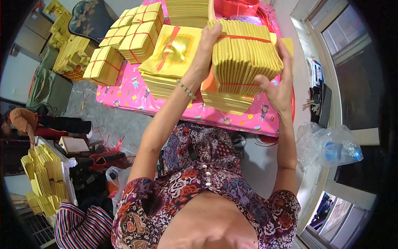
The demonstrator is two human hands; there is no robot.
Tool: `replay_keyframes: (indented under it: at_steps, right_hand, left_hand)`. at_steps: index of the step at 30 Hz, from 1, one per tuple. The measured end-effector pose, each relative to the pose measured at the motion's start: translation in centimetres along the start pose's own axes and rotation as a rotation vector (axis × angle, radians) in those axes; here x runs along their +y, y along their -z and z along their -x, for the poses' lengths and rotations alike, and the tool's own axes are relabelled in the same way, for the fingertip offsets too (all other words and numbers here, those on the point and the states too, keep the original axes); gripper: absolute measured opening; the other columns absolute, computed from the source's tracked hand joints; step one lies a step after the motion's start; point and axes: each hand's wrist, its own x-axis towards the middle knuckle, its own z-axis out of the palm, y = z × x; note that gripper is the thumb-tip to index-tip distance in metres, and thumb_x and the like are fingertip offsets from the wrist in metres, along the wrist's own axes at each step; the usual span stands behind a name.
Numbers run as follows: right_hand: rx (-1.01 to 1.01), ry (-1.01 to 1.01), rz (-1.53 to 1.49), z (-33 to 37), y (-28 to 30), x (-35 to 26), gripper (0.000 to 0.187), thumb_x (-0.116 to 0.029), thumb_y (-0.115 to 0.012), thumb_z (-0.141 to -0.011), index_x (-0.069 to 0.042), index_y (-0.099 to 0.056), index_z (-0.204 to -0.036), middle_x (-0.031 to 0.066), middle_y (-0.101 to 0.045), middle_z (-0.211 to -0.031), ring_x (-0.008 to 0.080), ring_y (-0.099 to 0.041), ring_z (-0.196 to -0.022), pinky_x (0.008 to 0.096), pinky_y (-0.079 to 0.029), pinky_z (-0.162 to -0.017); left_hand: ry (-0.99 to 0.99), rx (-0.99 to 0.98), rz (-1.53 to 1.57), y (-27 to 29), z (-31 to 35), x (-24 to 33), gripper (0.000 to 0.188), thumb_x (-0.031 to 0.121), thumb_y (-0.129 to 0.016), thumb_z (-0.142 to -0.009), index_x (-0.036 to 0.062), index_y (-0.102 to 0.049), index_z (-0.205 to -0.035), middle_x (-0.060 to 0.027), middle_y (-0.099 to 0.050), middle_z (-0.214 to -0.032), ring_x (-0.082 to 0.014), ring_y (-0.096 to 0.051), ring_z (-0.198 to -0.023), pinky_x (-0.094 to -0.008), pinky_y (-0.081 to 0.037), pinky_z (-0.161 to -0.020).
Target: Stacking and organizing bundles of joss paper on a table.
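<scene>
Between my two hands is a thick bundle of folded yellow paper (244, 62), bound with a red strip around it. My left hand (206, 52) grips its left side, with a beaded bracelet on that wrist. On its right side, my right hand (278, 85) presses with fingers and thumb. The bundle is tilted above a stack of yellow paper (228, 102) with an orange patch; whether they touch is hidden. Left of my left hand lies a stack of yellow sheets (180, 52) printed with a gold square, a red strip lying across it.
A pink patterned cloth (134, 85) covers the table. Tied yellow bundles (139, 39) line its left, a tall paper stack (186, 12) and a red basket (236, 7) the back. People work at lower left beside more yellow paper (47, 176). A plastic bag (329, 145) hangs right.
</scene>
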Motion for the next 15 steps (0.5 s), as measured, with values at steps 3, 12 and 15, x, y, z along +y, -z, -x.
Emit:
replay_keyframes:
  at_steps: [3, 12, 15]
  right_hand:
    - [-0.056, -0.152, -0.317, 0.7, -1.0, -0.4, 0.099, -0.033, -0.087, -0.076, 0.001, -0.033, -0.150, 0.0157, -0.052, -0.134, 0.0258, -0.054, -0.123, 0.0395, -0.046, -0.104]
    - [0.005, -0.124, -0.446, -2.0, -1.1, -1.7, 0.096, -0.024, -0.089, -0.075, 0.002, -0.034, -0.150, 0.0128, -0.054, -0.137, 0.0195, -0.057, -0.120, 0.0348, -0.046, -0.103]
    - [0.048, -0.147, -0.473, -1.9, 0.6, -1.5, 0.097, -0.025, -0.089, -0.075, 0.004, -0.034, -0.150, 0.0127, -0.053, -0.140, 0.0185, -0.055, -0.122, 0.0336, -0.045, -0.104]
  left_hand:
    - [-0.017, -0.078, 0.018, -1.4, 0.8, 0.9, 0.047, 0.043, -0.061, -0.095, 0.0053, -0.049, -0.120, -0.0047, -0.060, -0.105, -0.0133, -0.061, -0.099, -0.0309, -0.051, -0.088]
    - [-0.061, -0.071, 0.030, -1.9, -0.1, 3.9, 0.047, 0.040, -0.063, -0.091, 0.0042, -0.043, -0.115, -0.0103, -0.056, -0.102, -0.0174, -0.062, -0.093, -0.0318, -0.053, -0.082]
    - [-0.148, -0.165, 0.000, -4.5, -0.5, 4.7, 0.048, 0.035, -0.063, -0.093, 0.0022, -0.048, -0.124, -0.0089, -0.059, -0.112, -0.0172, -0.060, -0.102, -0.0327, -0.050, -0.089]
